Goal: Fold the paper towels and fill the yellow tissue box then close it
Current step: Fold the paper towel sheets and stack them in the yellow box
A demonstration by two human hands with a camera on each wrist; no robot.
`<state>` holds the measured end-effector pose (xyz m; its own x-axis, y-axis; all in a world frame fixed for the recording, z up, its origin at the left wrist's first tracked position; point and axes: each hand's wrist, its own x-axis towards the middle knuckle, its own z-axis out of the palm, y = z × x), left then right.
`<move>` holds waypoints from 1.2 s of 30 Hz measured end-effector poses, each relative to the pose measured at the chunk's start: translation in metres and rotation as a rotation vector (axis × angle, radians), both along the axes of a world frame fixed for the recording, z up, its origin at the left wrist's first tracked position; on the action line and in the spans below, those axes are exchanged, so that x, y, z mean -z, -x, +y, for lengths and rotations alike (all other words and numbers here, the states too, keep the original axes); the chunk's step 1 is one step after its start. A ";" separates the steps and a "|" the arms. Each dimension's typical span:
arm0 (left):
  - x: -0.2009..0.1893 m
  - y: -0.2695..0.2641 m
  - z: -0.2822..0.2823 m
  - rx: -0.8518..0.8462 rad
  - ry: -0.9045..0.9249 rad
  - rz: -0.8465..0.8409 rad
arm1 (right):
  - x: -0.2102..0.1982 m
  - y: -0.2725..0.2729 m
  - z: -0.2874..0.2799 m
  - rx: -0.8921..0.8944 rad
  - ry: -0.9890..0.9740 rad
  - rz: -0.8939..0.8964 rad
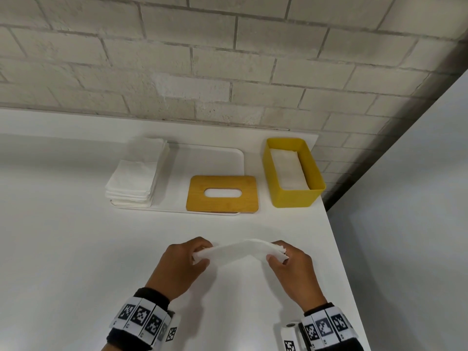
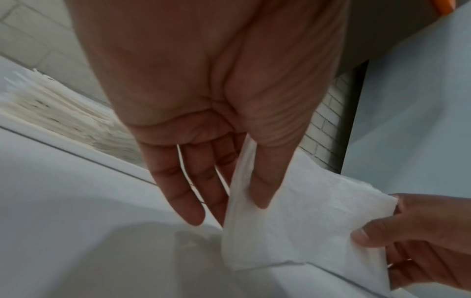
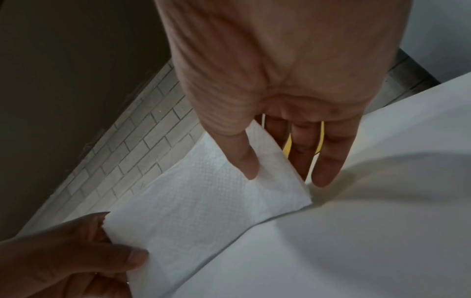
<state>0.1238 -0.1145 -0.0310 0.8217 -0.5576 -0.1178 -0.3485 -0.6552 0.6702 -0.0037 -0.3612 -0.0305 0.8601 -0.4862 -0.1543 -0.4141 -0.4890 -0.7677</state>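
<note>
1. Both hands pinch one folded paper towel (image 1: 240, 250) by its short ends. The left hand (image 1: 181, 264) has its thumb on one side of the left end and its fingers on the other. The right hand (image 1: 291, 267) does the same at the right end.
2. That towel hangs in the air over the near part of the bench (image 1: 63, 236), close to its right edge. It bows up a little in the middle.
3. At the back left of the white tray (image 1: 215, 158) sits a pile of paper towels (image 1: 133, 179) that look ready to be taken.
4. On the near right part of the tray lies the wooden lid (image 1: 222, 193), flat, with its slot facing up. It pokes a little past the tray's near edge.
5. Near the far right corner of the bench stands the yellow tissue box (image 1: 292, 171). It is open, and some white towels lie inside it.
6. I think the towel is very light, soft and floppy. It can tear or crumple if pulled hard.
7. It seems best to hold it at the two ends, with a gentle pinch, so the fold stays neat on the way to the box.
</note>
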 end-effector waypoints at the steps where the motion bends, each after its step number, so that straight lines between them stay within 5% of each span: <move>1: -0.002 0.001 -0.002 -0.014 -0.006 0.001 | 0.000 0.001 0.000 -0.001 -0.002 -0.009; 29: -0.013 -0.002 -0.010 -0.102 0.125 -0.165 | -0.003 -0.011 -0.015 0.090 0.011 -0.051; 36: -0.023 -0.011 -0.024 0.042 0.029 -0.106 | 0.002 -0.011 -0.014 0.057 -0.029 0.004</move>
